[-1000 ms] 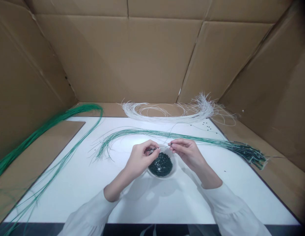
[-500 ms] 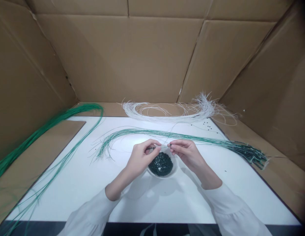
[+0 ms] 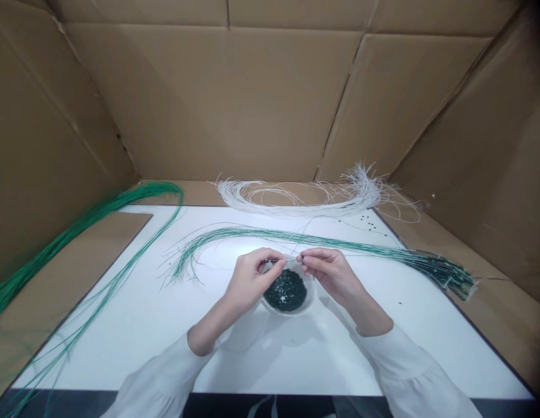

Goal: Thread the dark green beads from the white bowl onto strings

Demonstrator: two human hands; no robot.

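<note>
A white bowl (image 3: pixel 312 293) of small dark beads (image 3: pixel 285 291) stands on the table between my forearms. Over its left rim, my left hand (image 3: pixel 253 274) is closed in a pinch on a thin pale string (image 3: pixel 290 260); dark beads show along the part by its fingers. Across from it, my right hand (image 3: pixel 328 268) pinches a tiny dark bead (image 3: pixel 301 258) at the fingertips, close to the string's end. Whether the bead sits on the string is too small to tell.
Behind the bowl lies a bundle of green strings (image 3: pixel 261 233), its beaded end (image 3: pixel 444 271) at the right. White strings (image 3: pixel 296 208) lie coiled at the back. More green strings (image 3: pixel 100 203) hang along the left. Loose beads (image 3: pixel 369 223) dot the back right. Cardboard walls (image 3: pixel 209 104) surround the table.
Both hands keep almost the same place and grip over the bowl. Only a very slight shift of the view and fingers shows.
</note>
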